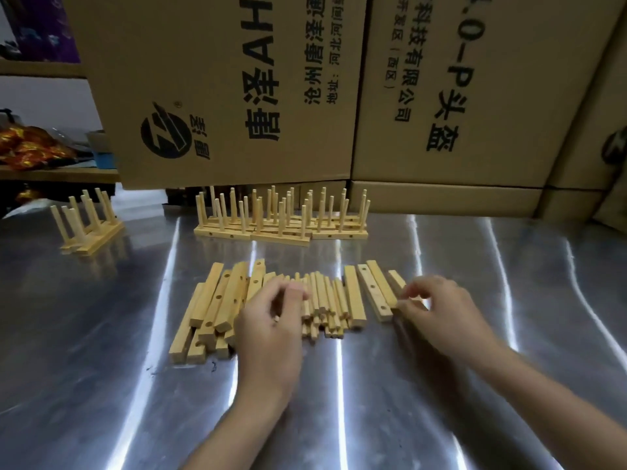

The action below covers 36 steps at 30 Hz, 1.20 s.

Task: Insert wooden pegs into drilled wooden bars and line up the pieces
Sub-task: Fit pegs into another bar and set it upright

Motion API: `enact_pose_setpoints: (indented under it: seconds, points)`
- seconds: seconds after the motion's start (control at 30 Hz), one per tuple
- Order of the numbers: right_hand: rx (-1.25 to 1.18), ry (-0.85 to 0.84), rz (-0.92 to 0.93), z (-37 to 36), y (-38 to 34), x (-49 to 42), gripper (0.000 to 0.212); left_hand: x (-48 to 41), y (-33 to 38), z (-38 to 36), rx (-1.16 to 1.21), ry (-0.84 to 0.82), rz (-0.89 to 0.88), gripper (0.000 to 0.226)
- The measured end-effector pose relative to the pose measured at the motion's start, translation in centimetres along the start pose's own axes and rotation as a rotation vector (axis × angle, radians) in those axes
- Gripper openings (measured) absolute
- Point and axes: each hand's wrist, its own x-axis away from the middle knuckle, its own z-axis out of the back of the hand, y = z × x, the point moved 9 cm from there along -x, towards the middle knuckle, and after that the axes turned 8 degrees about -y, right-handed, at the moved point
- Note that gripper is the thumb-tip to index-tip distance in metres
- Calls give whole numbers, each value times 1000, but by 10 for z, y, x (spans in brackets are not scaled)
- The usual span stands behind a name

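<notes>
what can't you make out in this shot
Head view:
- Left hand: curled fingers hide what, if anything, it holds.
- Wooden bar pinched by right hand: near end under the fingers.
- Cardboard carton print: cut off by top edge.
- Shelf items, far left: blurred.

Glossy metal table (475, 385), printed cardboard boxes (237, 79) behind, perhaps shelves (51, 173) left.

Desk (441, 385): silver-grey metal, streaked with white glare bands. Loose bars (217, 296) and pegs (325, 300): pale yellow wood, the bars dotted with dark drilled holes. Behind the far edge, cardboard boxes (210, 79) are tan with black print and a round black logo; past the far left corner, red-orange-gold packets (30, 144).
</notes>
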Motion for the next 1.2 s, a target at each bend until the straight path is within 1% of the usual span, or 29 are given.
enact_pose_setpoints:
  seconds: [0.07,0.17,0.23,0.27,0.33,0.4,0.43,0.5,0.57,0.67,0.7,0.77,0.87,0.93,1.0,1.07,1.13,1.2]
  points:
    - [52,43,6,-3,0,20,17,-3,1,14,-94,62,-31,25]
    - [67,139,54,-6,-6,42,33,-5,8,28,-344,113,-136,25]
    - [115,113,79,-12,-9,46,40,-4,9,20,-607,33,-197,15]
    - [133,96,81,-14,-9,46,42,-3,6,11,-763,-44,-210,10]
    - [161,68,75,-17,-6,44,48,-1,-6,-7,-992,-195,-204,33]
    - [186,45,47,-17,-3,42,50,1,-14,-16,-1074,-273,-196,46]
    - [190,50,27,-16,0,41,48,0,-16,-17,-1099,-287,-187,48]
    - [209,79,-23,-11,8,39,42,-2,-19,-16,-1127,-264,-181,45]
    - [220,85,-64,-8,16,36,37,-3,-20,-12,-1122,-234,-164,40]
    - [115,75,-96,-7,29,34,25,-2,-16,-10,-1113,-182,-184,33]
    - [58,94,-114,-3,34,34,21,-2,-14,-9,-1104,-164,-189,31]
    - [-49,189,-140,11,42,33,15,-3,-10,-4,-1082,-115,-195,26]
    - [-168,362,-73,40,37,38,11,-3,-1,6,-1013,-14,-217,20]
    - [-234,397,61,50,20,46,12,-5,4,19,-878,70,-176,20]
    - [-278,336,229,49,-3,53,17,-8,2,35,-649,167,-76,22]
    - [-293,198,364,35,-25,57,22,-9,-4,49,-408,261,13,21]
    - [-268,54,446,15,-42,61,25,-7,-8,61,-236,337,65,20]
    - [-243,-47,485,0,-52,65,28,-6,-10,69,-149,370,80,21]
